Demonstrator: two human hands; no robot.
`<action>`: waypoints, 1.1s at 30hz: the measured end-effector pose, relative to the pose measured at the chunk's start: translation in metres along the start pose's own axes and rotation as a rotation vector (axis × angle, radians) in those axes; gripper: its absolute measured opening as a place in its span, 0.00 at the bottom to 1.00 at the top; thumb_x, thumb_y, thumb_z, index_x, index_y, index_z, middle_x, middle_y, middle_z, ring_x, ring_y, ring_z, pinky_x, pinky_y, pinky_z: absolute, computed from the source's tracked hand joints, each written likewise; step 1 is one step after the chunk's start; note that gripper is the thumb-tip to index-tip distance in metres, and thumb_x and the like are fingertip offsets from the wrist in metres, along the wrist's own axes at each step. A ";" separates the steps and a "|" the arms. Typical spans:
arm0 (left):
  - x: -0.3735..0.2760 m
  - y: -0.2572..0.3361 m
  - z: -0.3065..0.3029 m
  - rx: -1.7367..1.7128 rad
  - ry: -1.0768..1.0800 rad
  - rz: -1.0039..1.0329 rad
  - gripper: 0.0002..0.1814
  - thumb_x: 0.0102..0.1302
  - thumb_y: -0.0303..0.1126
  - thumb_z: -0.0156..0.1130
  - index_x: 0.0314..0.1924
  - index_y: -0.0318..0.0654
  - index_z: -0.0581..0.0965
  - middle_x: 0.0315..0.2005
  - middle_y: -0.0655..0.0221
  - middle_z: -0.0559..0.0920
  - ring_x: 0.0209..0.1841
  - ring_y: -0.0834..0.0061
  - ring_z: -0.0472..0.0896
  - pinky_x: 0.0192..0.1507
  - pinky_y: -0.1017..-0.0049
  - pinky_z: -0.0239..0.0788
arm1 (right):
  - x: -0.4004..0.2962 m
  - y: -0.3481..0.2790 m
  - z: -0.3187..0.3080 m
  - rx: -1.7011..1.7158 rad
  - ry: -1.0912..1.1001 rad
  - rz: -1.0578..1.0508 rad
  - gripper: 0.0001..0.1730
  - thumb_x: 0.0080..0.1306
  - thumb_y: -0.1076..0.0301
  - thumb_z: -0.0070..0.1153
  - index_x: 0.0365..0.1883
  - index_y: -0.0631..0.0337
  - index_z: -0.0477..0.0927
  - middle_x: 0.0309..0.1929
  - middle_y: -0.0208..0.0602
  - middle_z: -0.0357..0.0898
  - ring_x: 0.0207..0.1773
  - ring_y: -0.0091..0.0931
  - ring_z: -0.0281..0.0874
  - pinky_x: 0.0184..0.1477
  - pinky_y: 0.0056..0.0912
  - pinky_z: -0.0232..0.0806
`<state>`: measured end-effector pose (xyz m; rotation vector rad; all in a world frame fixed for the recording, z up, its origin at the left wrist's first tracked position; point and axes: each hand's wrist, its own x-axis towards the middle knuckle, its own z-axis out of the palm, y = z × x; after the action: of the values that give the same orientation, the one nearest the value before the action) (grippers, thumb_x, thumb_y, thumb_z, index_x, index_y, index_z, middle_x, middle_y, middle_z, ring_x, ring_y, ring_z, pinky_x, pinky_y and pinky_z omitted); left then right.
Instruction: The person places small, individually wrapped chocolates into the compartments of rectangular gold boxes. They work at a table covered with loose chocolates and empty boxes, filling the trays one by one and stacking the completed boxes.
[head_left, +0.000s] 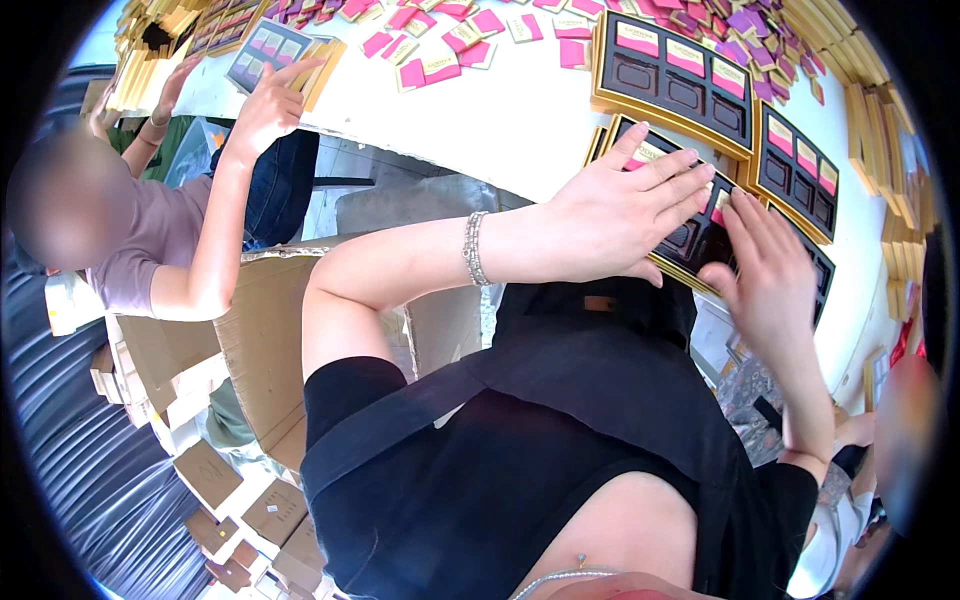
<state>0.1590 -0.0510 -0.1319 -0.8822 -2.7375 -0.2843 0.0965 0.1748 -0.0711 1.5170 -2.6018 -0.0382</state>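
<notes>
Both hands lie over a gold-edged box with a dark compartment tray. My left hand, a silver bracelet at its wrist, spreads flat across the upper row of the tray, fingers extended. Pink-and-cream Godiva wrapped squares show in part beneath it. At the box's right side, my right hand has its fingertips by a wrapped square and its thumb apart. Neither hand is closed around anything. Beyond them stands a similar box, with wrapped squares in its upper row and bare compartments in its lower row.
Two more such boxes stand to the right. Loose wrapped squares cover the white table's far side. Gold boxes are stacked at right. A co-worker's hand is at left, above an open cardboard carton.
</notes>
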 end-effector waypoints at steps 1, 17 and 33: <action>-0.001 -0.005 -0.005 -0.097 0.003 -0.002 0.51 0.56 0.65 0.64 0.71 0.39 0.66 0.73 0.59 0.63 0.77 0.63 0.58 0.75 0.43 0.41 | 0.010 0.007 -0.010 0.119 -0.015 0.048 0.27 0.65 0.50 0.62 0.49 0.66 0.82 0.50 0.47 0.84 0.52 0.41 0.83 0.55 0.42 0.74; -0.074 -0.211 -0.007 0.039 0.041 -0.479 0.19 0.60 0.27 0.70 0.52 0.38 0.81 0.49 0.60 0.81 0.54 0.58 0.79 0.57 0.65 0.74 | 0.292 -0.051 0.118 0.149 0.105 -0.274 0.09 0.60 0.76 0.63 0.39 0.69 0.81 0.34 0.47 0.83 0.40 0.36 0.86 0.41 0.36 0.77; 0.117 -0.017 -0.034 -0.594 -0.027 -0.101 0.13 0.69 0.38 0.66 0.48 0.43 0.87 0.30 0.68 0.88 0.34 0.82 0.85 0.36 0.81 0.74 | -0.021 0.109 -0.029 0.910 0.303 0.519 0.03 0.62 0.76 0.61 0.35 0.65 0.83 0.27 0.31 0.82 0.31 0.19 0.80 0.36 0.24 0.74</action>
<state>0.0631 -0.0094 -0.0665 -0.8735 -2.7579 -1.1534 0.0155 0.2480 -0.0345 0.7927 -2.7547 1.4482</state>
